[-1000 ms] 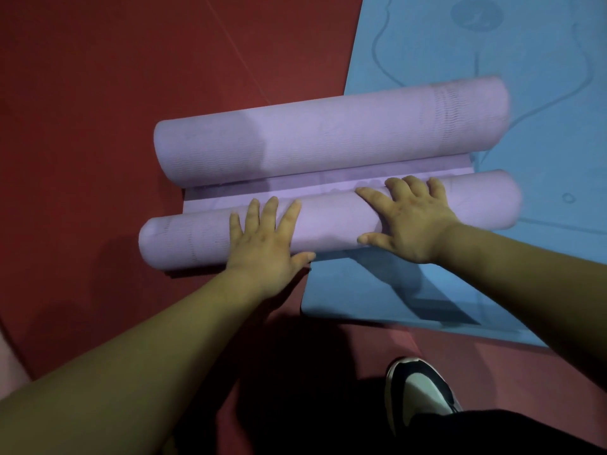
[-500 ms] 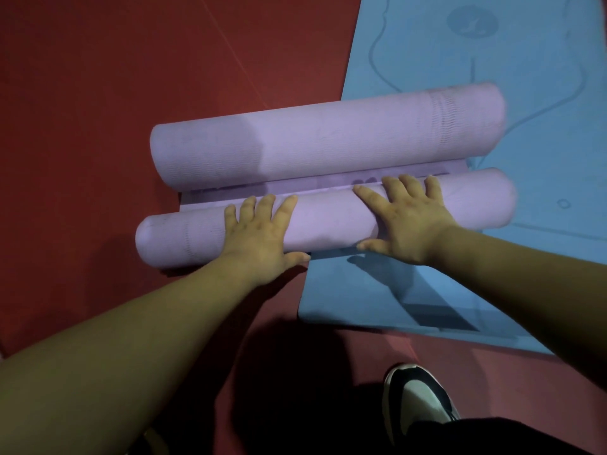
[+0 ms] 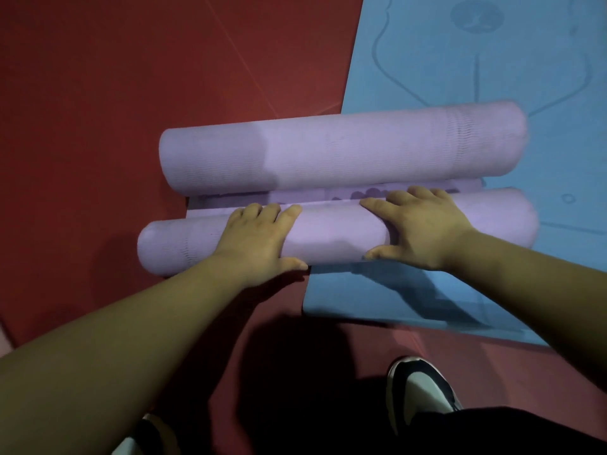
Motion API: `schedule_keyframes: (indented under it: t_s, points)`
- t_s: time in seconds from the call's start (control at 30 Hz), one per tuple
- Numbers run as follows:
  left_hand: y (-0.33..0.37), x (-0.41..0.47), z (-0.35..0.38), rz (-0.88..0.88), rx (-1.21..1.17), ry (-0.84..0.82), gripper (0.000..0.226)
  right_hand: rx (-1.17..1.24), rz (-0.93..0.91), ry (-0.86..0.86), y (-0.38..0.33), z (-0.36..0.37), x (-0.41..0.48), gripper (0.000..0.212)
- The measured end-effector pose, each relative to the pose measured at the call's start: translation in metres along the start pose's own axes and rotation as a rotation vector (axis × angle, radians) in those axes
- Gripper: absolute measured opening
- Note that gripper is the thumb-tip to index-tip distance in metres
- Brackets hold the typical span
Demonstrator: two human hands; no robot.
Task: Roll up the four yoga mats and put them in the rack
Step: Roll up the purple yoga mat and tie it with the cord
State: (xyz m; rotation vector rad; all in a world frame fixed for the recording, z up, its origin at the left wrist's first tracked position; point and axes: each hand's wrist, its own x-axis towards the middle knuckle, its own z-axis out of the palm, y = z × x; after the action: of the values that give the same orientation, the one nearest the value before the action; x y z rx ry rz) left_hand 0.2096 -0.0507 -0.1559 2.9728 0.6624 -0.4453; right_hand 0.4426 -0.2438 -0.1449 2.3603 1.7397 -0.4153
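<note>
As left hand (image 3: 259,236) and right hand (image 3: 423,231) press down, purple mat roll (image 3: 331,239) directly beneath

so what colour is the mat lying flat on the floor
The flat mat is light blue with faint darker lines; head view.

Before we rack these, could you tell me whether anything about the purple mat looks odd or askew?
Yes. The purple mat is rolled from both ends: a far roll and a near roll, under the left hand and right hand, joined by a flat strip. It also lies partly on the blue mat.
</note>
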Motion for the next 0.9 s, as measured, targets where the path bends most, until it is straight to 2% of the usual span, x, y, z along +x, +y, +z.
schedule_keyframes:
  t_s: [0.13,0.23,0.37,0.63,0.8,0.9]
  points:
    - [0.010,-0.032,0.002,0.062,0.006,-0.101,0.113,0.072,-0.032,-0.096,-0.007,-0.001,-0.029,0.104]
    - [0.015,-0.052,0.008,0.108,-0.001,-0.128,0.109,0.123,-0.066,-0.154,-0.015,0.005,-0.052,0.107]
    - [0.024,-0.070,0.020,0.119,-0.048,-0.155,0.107,0.147,-0.085,-0.141,-0.023,0.024,-0.076,0.104]
    - [0.031,-0.070,0.026,0.050,-0.103,-0.126,0.110,0.152,-0.025,0.082,-0.031,0.041,-0.075,0.094]
    - [0.042,-0.066,0.024,-0.106,-0.125,-0.164,0.101,0.142,0.022,0.034,-0.031,0.039,-0.067,0.094]
    - [0.052,-0.073,0.032,-0.180,-0.142,-0.054,0.097,0.151,0.044,0.010,-0.030,0.038,-0.063,0.097]
